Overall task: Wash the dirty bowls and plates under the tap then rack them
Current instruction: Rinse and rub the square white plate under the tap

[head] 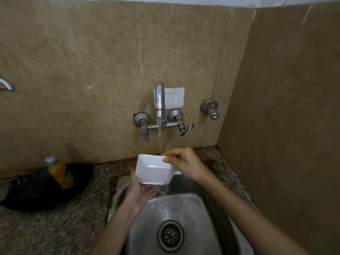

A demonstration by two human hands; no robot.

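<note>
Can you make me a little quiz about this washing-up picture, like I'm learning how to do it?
1. True or false: the bowl lies on the bottom of the sink.
2. Which hand pinches the bowl's rim? A: left hand. B: right hand. C: neither.
3. Fill the gap: the yellow bottle stands to the ___ of the sink.
Key: 1 false, both hands hold it up under the running tap. 2 B. 3 left.
</note>
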